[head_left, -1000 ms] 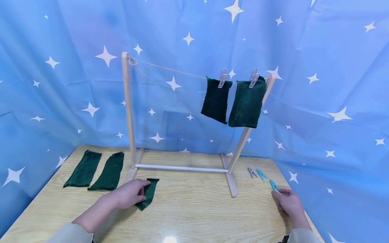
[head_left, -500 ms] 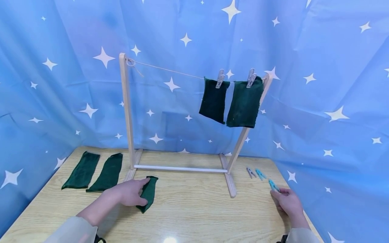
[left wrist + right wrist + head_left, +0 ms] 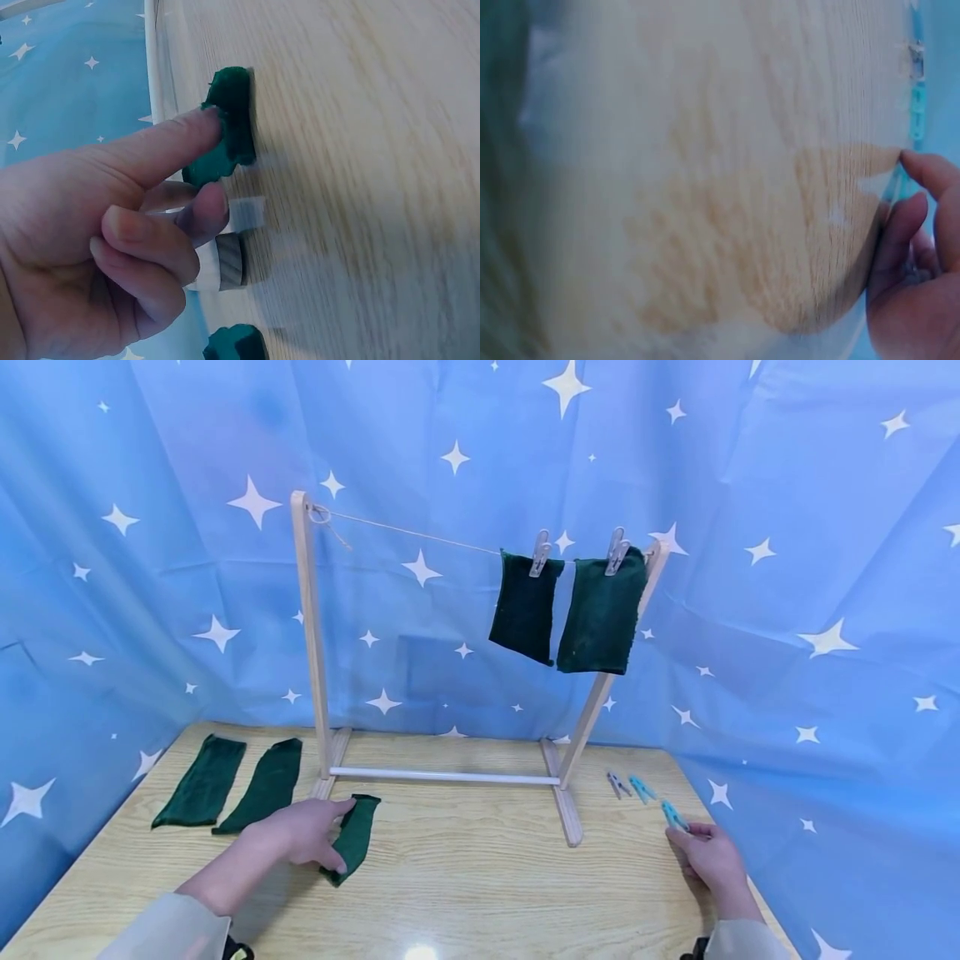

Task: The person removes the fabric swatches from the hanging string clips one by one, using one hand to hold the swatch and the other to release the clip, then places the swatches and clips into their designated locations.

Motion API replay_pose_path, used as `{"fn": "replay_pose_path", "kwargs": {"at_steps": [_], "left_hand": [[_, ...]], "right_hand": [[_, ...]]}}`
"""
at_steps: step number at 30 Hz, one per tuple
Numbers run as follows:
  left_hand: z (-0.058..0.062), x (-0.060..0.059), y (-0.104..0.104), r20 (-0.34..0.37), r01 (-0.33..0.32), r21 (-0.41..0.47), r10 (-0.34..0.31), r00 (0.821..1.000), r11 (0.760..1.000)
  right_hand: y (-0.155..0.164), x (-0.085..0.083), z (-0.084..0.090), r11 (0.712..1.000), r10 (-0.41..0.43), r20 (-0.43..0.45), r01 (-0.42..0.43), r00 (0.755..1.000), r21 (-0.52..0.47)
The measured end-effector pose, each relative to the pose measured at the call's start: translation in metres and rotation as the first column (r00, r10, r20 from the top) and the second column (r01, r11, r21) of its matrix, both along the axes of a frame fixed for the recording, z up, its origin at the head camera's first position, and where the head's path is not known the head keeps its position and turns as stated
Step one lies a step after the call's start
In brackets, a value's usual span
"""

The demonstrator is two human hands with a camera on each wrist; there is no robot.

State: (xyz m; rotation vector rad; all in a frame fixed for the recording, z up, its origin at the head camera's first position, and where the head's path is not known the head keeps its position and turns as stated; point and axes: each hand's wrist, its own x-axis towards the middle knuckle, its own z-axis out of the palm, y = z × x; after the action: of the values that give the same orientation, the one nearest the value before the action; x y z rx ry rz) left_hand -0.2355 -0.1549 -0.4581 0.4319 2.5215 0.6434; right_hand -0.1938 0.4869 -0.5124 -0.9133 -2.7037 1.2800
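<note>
A small dark green cloth [image 3: 354, 837] lies on the wooden table [image 3: 480, 885] in front of the wooden drying rack [image 3: 307, 635]. My left hand [image 3: 328, 835] grips the cloth's left edge between thumb and fingers. In the left wrist view the index finger [image 3: 172, 142] presses on the cloth [image 3: 229, 120]. At the table's right edge my right hand [image 3: 688, 835] pinches the near end of a blue clothespin [image 3: 673, 816]. The right wrist view shows those fingertips [image 3: 915, 172] beside the clothespin [image 3: 917, 112].
Two green cloths [image 3: 522, 607] [image 3: 602, 614] hang pegged on the rack's string [image 3: 420, 535] at its right end. Two more cloths [image 3: 199, 781] [image 3: 262, 785] lie flat at the table's left. A grey clothespin [image 3: 618, 784] and a blue one [image 3: 642, 788] lie right of the rack's foot.
My left hand has drawn the small cloth a little to the left and toward me. The right hand has stayed on the blue clothespin.
</note>
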Motion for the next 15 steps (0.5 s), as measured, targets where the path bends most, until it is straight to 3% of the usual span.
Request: {"fn": "replay_pose_path", "kwargs": {"at_steps": [6, 15], "left_hand": [[-0.0008, -0.0018, -0.0038, 0.043, -0.034, 0.015, 0.033, 0.999, 0.999], [-0.0031, -0.0046, -0.0059, 0.026, -0.035, 0.001, 0.035, 0.999, 0.999]], "right_hand": [[0.0000, -0.0004, 0.0008, 1.000, 0.005, -0.005, -0.005, 1.000, 0.009], [-0.0044, 0.0015, 0.0032, 0.997, 0.016, 0.001, -0.016, 1.000, 0.078]]}}
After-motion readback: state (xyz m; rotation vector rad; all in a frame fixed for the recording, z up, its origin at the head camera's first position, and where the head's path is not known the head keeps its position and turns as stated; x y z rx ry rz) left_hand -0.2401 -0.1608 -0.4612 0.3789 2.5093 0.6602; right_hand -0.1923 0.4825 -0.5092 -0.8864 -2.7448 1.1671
